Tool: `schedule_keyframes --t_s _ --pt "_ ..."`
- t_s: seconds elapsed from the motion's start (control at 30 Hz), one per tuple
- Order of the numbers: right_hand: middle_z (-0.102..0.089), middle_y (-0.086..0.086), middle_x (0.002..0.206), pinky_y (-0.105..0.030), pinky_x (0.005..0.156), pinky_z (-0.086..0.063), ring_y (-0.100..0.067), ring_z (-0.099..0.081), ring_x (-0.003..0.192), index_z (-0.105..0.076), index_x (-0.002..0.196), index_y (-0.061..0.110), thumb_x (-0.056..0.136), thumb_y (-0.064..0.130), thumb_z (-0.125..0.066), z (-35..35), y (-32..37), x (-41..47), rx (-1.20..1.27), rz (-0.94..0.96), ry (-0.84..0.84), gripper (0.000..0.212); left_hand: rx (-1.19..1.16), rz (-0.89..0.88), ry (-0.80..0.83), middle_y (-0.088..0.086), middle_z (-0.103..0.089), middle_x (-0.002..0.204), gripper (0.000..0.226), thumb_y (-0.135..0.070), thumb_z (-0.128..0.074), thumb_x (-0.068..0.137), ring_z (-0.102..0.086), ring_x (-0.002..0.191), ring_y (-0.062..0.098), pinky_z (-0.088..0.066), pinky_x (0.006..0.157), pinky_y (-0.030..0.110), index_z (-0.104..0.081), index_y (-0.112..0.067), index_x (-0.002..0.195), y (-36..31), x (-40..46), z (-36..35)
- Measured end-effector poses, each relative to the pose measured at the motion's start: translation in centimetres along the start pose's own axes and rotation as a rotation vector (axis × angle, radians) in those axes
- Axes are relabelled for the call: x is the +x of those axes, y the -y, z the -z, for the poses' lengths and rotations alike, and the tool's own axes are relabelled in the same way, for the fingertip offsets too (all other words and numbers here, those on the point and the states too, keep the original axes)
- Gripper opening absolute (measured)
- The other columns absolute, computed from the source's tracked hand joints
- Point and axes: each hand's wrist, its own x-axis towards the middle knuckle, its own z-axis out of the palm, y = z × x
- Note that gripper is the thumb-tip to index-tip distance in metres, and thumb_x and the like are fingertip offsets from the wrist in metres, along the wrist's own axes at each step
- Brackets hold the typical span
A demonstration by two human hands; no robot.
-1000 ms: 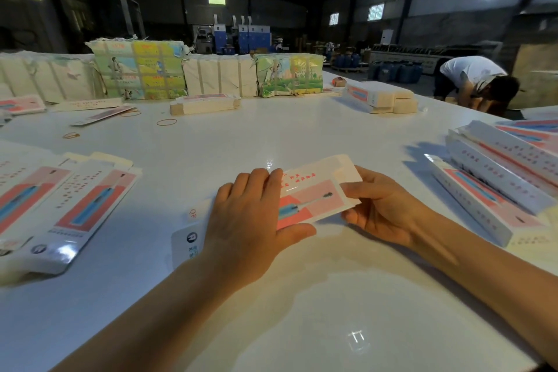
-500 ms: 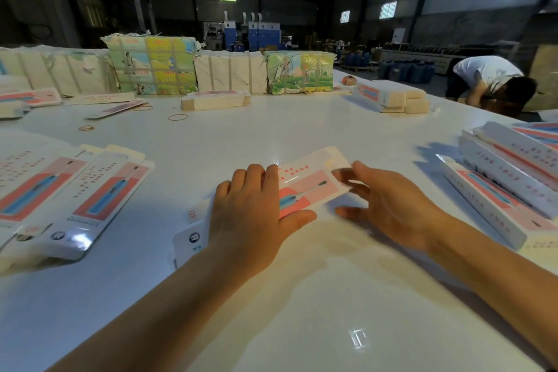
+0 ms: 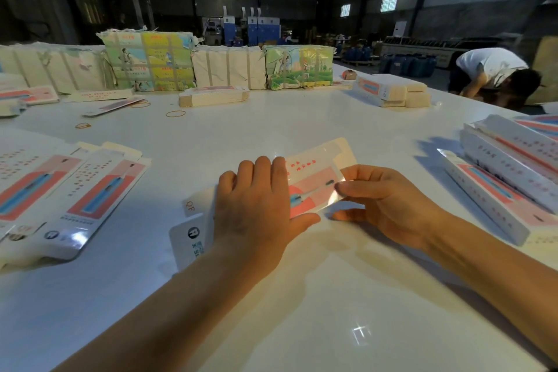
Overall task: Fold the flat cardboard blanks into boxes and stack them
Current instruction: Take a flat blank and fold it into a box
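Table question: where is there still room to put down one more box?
Bare table lies between the blank under the hands and the far flat stack, and in the near strip below the arms. The left edge is crowded with flat blanks, the right edge with folded boxes.

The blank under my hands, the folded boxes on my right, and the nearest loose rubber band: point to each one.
Blank (image 3: 314,187): head view, on its pink printed panel between the hands.
Folded boxes (image 3: 495,202): head view, on the nearest box's top face.
Rubber band (image 3: 175,113): head view, on the ring lying on the table.
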Motion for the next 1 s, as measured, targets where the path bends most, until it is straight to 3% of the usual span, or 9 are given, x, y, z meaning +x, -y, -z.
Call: schedule_keyframes --t_s 0.1,0.27,0.37,0.43,0.5,0.6,0.7,0.8,1.0 --pt "-0.072 -0.009 0.088 -0.030 0.063 -0.054 -0.021 -0.064 0.075 -0.067 0.078 0.010 0.065 0.014 -0.072 0.1 -0.1 -0.2 -0.141 0.131 0.050 0.014 -0.124 -0.019 0.015 -0.001 -0.048 0.123 0.105 -0.080 0.004 0.062 -0.045 0.104 0.016 -0.031 0.081 0.026 -0.033 -0.017 0.138 0.1 0.1 0.0" --pt "-0.074 -0.004 0.097 -0.030 0.069 -0.057 -0.018 -0.068 0.078 -0.076 0.089 0.023 0.061 0.026 -0.075 0.2 0.1 -0.4 -0.186 0.226 0.166 0.028 -0.312 -0.022 -0.005 0.000 -0.050 0.121 0.103 -0.082 -0.005 0.062 -0.045 0.103 0.014 -0.031 0.078 0.022 -0.038 -0.019 0.137 0.7 0.3 -0.5" --pt "-0.075 0.003 0.084 -0.024 0.066 -0.054 -0.010 -0.063 0.069 -0.078 0.080 0.029 0.062 0.024 -0.073 0.0 -0.2 -0.4 -0.266 0.303 0.093 0.019 -0.345 -0.028 0.004 -0.002 -0.049 0.120 0.103 -0.082 -0.005 0.061 -0.045 0.103 0.013 -0.030 0.079 0.022 -0.037 -0.021 0.137 1.0 0.4 -0.4" --pt "-0.067 0.005 0.063 -0.019 0.058 -0.048 -0.007 -0.055 0.058 -0.075 0.065 0.017 0.061 0.025 -0.071 -0.4 -0.4 -0.2 -0.306 0.354 -0.016 0.009 -0.409 -0.020 0.015 -0.004 -0.051 0.117 0.100 -0.081 -0.007 0.061 -0.049 0.102 0.016 -0.032 0.078 0.024 -0.040 -0.021 0.135 0.9 0.3 -0.1" --pt "-0.059 -0.002 0.054 -0.018 0.053 -0.045 -0.007 -0.052 0.052 -0.068 0.062 -0.002 0.061 0.029 -0.072 -0.4 -0.7 0.0 -0.343 0.384 -0.096 0.031 -0.443 -0.007 -0.001 -0.006 -0.056 0.114 0.094 -0.080 -0.012 0.064 -0.053 0.097 0.016 -0.031 0.074 0.024 -0.043 -0.023 0.131 0.8 0.3 0.0" --pt "-0.060 0.001 0.054 -0.021 0.052 -0.048 -0.009 -0.055 0.050 -0.072 0.058 0.015 0.065 0.026 -0.071 -0.7 -0.6 -0.2 -0.322 0.348 -0.064 0.013 -0.456 0.002 -0.031 -0.008 -0.059 0.112 0.083 -0.078 -0.025 0.068 -0.056 0.093 0.015 -0.034 0.070 0.023 -0.047 -0.025 0.127 0.9 0.3 0.0" --pt "-0.058 -0.006 0.053 -0.022 0.051 -0.047 -0.011 -0.055 0.049 -0.070 0.056 0.015 0.067 0.023 -0.070 -0.8 -0.6 -0.2 -0.325 0.387 -0.068 0.014 -0.364 0.007 -0.051 -0.006 -0.058 0.112 0.094 -0.079 -0.010 0.062 -0.057 0.093 0.017 -0.033 0.069 0.024 -0.045 -0.023 0.129 0.9 0.3 0.0" --pt "-0.037 -0.030 0.057 -0.028 0.049 -0.042 -0.014 -0.048 0.048 -0.051 0.060 -0.016 0.061 0.035 -0.073 -1.0 -0.9 0.0 -0.338 0.456 -0.174 0.055 -0.229 0.046 -0.032 -0.004 -0.051 0.105 0.096 -0.076 0.010 0.061 -0.055 0.087 0.016 -0.034 0.066 0.023 -0.036 -0.026 0.128 0.5 0.0 -0.2" --pt "-0.055 -0.002 0.051 -0.024 0.044 -0.042 -0.014 -0.050 0.044 -0.060 0.077 0.004 0.072 0.033 -0.073 -1.0 -0.8 -0.3 -0.365 0.404 -0.181 0.032 -0.070 0.010 -0.058 -0.007 -0.051 0.106 0.092 -0.074 0.016 0.066 -0.043 0.080 0.008 -0.030 0.063 0.019 -0.032 -0.024 0.127 0.9 0.2 -0.3"
